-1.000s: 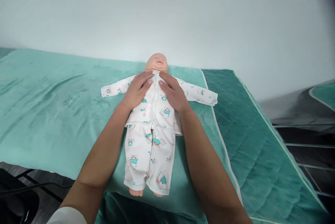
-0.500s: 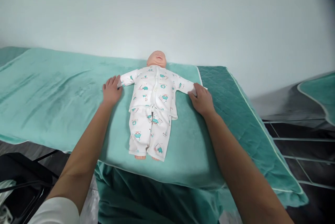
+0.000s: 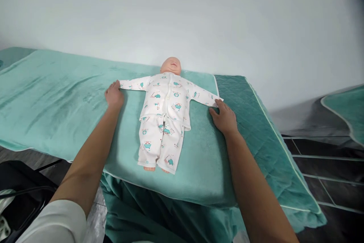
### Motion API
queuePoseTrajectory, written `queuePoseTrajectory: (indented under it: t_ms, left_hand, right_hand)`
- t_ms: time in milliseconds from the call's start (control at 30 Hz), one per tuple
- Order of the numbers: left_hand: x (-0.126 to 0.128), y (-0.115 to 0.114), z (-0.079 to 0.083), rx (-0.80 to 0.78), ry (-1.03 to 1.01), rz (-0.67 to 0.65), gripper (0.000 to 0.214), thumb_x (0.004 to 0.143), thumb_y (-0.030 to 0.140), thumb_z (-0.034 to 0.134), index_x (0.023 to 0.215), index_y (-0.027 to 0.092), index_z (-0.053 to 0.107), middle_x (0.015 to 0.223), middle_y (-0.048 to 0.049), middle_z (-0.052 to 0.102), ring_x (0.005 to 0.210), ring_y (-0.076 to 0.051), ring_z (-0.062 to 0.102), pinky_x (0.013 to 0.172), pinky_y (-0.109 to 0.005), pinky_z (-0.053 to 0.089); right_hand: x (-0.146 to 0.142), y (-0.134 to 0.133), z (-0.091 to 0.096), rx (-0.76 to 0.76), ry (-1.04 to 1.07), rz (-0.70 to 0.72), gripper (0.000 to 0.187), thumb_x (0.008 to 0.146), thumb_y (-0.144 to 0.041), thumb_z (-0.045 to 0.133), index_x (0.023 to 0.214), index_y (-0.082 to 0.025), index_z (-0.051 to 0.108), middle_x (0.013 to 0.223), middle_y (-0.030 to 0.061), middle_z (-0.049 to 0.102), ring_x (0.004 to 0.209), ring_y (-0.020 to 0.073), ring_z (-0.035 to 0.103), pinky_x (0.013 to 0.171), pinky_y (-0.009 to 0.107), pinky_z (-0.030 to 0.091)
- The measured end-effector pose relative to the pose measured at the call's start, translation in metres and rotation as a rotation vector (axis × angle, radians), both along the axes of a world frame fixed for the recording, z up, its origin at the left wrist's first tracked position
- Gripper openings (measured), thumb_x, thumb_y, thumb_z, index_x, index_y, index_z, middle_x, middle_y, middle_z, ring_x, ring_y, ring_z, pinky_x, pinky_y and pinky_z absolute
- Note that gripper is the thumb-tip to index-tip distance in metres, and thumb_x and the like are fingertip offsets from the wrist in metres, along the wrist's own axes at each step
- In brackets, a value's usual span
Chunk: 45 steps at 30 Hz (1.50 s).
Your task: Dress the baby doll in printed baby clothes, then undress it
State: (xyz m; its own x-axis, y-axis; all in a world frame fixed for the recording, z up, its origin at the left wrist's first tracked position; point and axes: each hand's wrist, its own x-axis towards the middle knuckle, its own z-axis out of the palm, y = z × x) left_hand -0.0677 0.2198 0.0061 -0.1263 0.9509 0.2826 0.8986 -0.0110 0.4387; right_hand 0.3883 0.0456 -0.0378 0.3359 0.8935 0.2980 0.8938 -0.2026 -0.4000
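One doll [image 3: 165,118] lay face up mid-frame on one green towel [image 3: 57,95] over the bed [image 3: 256,121]. It wore one top [image 3: 167,99] and one pair of trousers [image 3: 159,144]. Our left hand [image 3: 114,94] lay flat and released, touching the cuff [image 3: 123,83] at centre left. Our right hand [image 3: 224,116] was flat and released too, at the other cuff. Dressing looked done to us: two sleeves spread, two feet [image 3: 149,168] bare.

Bright, even light; sharp; dark top-right corner.
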Motion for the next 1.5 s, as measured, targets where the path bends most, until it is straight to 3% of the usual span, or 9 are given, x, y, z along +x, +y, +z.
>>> queuePoseTrajectory:
  t_ms: [267, 400, 500, 567, 767, 933, 1133, 1367, 1500]
  left_hand:
    - [0.004, -0.018, 0.000, 0.012, -0.015, 0.025, 0.060, 0.089, 0.014, 0.046, 0.147, 0.020, 0.058, 0.162, -0.0116, 0.047, 0.152, -0.033, 0.040, 0.124, -0.057, 0.033]
    - [0.011, -0.051, -0.002, 0.038, -0.057, 0.002, 0.059, 0.089, 0.015, 0.047, 0.147, 0.016, 0.057, 0.164, -0.0149, 0.042, 0.152, -0.033, 0.038, 0.125, -0.054, 0.034]
    - [0.013, -0.094, -0.006, 0.081, -0.098, -0.089, 0.050, 0.091, 0.016, 0.047, 0.139, 0.012, 0.062, 0.157, -0.0184, 0.049, 0.149, -0.030, 0.044, 0.125, -0.048, 0.035]
    - [0.013, -0.131, -0.011, 0.093, -0.117, -0.204, 0.044, 0.092, 0.018, 0.046, 0.131, 0.014, 0.066, 0.148, -0.0171, 0.059, 0.142, -0.029, 0.051, 0.123, -0.048, 0.038]
    - [0.008, -0.244, -0.016, 0.050, -0.290, -0.532, 0.035, 0.096, 0.022, 0.047, 0.124, 0.030, 0.067, 0.136, -0.0043, 0.069, 0.132, -0.025, 0.060, 0.127, -0.054, 0.031]
    - [0.005, -0.297, -0.023, -0.008, -0.480, -0.612, 0.053, 0.090, 0.014, 0.055, 0.139, 0.034, 0.057, 0.139, -0.0088, 0.060, 0.134, -0.025, 0.056, 0.115, -0.047, 0.048]
    - [0.021, -0.307, -0.034, 0.211, -0.423, -0.627, 0.043, 0.091, 0.031, 0.072, 0.133, 0.027, 0.064, 0.115, -0.0089, 0.061, 0.108, -0.022, 0.064, 0.098, -0.042, 0.056]
    - [0.036, -0.297, -0.014, 0.368, -0.505, -0.741, 0.024, 0.096, 0.021, 0.066, 0.118, 0.025, 0.073, 0.098, -0.0039, 0.056, 0.088, -0.013, 0.060, 0.078, -0.027, 0.054]
    - [0.032, -0.297, -0.013, 0.398, -0.542, -0.777, 0.021, 0.094, 0.015, 0.067, 0.113, 0.023, 0.074, 0.094, -0.0023, 0.055, 0.084, -0.011, 0.059, 0.074, -0.024, 0.052]
  right_hand:
    - [-0.025, -0.007, 0.012, 0.066, -0.085, -0.078, 0.060, 0.097, -0.039, 0.047, 0.152, -0.015, 0.050, 0.164, 0.0197, 0.040, 0.153, 0.0386, 0.034, 0.121, 0.068, 0.028]
    - [-0.065, -0.024, 0.026, 0.125, -0.066, 0.171, 0.062, 0.097, -0.027, 0.044, 0.157, -0.013, 0.043, 0.166, 0.0182, 0.036, 0.155, 0.0328, 0.033, 0.125, 0.060, 0.031]
    - [-0.102, -0.050, 0.027, 0.116, -0.021, 0.465, 0.062, 0.099, -0.021, 0.039, 0.161, -0.018, 0.038, 0.167, 0.0125, 0.036, 0.154, 0.0272, 0.037, 0.124, 0.052, 0.038]
    - [-0.122, -0.071, 0.024, 0.083, 0.007, 0.551, 0.059, 0.102, -0.022, 0.037, 0.161, -0.019, 0.038, 0.163, 0.0128, 0.044, 0.150, 0.0279, 0.045, 0.122, 0.054, 0.041]
    - [-0.155, -0.139, 0.014, 0.169, 0.126, 0.476, 0.048, 0.104, -0.026, 0.044, 0.152, -0.025, 0.051, 0.148, 0.0127, 0.061, 0.139, 0.0308, 0.057, 0.116, 0.060, 0.046]
    - [-0.195, -0.189, 0.014, 0.262, 0.296, 0.495, 0.056, 0.101, -0.026, 0.058, 0.154, -0.033, 0.043, 0.152, 0.0107, 0.054, 0.141, 0.0295, 0.052, 0.116, 0.059, 0.047]
    - [-0.235, -0.200, 0.012, 0.370, 0.236, 0.407, 0.052, 0.098, -0.024, 0.066, 0.147, -0.028, 0.049, 0.131, 0.0137, 0.059, 0.122, 0.0279, 0.059, 0.105, 0.051, 0.055]
    - [-0.242, -0.177, 0.028, 0.391, 0.126, 0.425, 0.039, 0.100, -0.023, 0.062, 0.138, -0.026, 0.060, 0.115, 0.0116, 0.056, 0.100, 0.0228, 0.062, 0.085, 0.040, 0.060]
    - [-0.238, -0.178, 0.038, 0.382, 0.079, 0.432, 0.021, 0.100, -0.019, 0.059, 0.119, -0.024, 0.069, 0.101, 0.0080, 0.057, 0.088, 0.0197, 0.060, 0.075, 0.035, 0.055]
